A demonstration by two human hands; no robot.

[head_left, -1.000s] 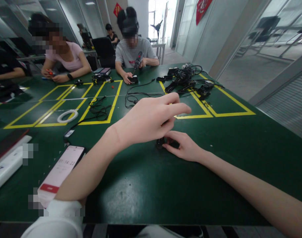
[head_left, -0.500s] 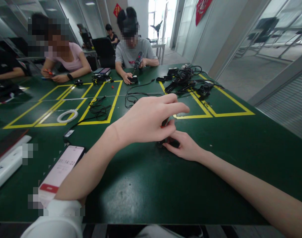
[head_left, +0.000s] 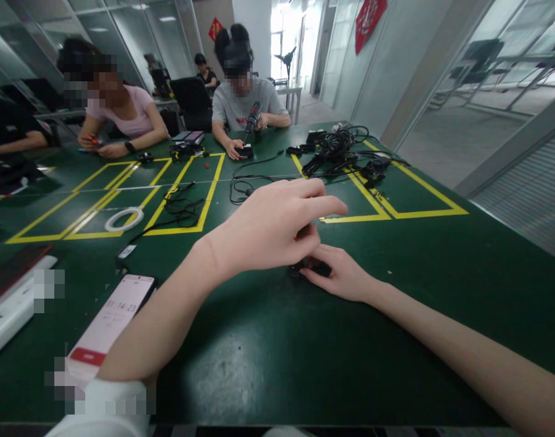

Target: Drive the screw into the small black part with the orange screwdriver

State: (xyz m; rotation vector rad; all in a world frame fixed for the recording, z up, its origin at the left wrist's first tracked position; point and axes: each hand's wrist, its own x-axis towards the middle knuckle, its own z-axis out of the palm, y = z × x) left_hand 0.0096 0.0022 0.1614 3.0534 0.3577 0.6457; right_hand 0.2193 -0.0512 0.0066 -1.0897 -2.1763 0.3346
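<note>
My left hand (head_left: pixel 281 221) is over the middle of the table, its thumb and forefinger closed round a small upright red-and-black object (head_left: pixel 301 233), mostly hidden behind the fingers. Its other fingers are curled loosely above. Just below and to the right, my right hand (head_left: pixel 345 273) rests low at the tabletop, thumb and fingers pinching a small black part (head_left: pixel 298 271). The part's shape is largely covered by both hands. The lower end of the red-and-black object is close to the black part; whether they touch is hidden.
A phone (head_left: pixel 111 321) with a timer lies beside my left forearm, near a white power strip (head_left: pixel 17 309). A tape roll (head_left: pixel 124 219), loose cables (head_left: pixel 181 203) and a cable heap (head_left: pixel 336 149) lie farther off. Across the green table (head_left: pixel 277 364), a co-worker holds a power drill (head_left: pixel 253 117).
Both hands keep nearly the same pose at the same spot. The whole view has shifted slightly, so the table and people sit a little lower. The phone's timer has advanced one second.
</note>
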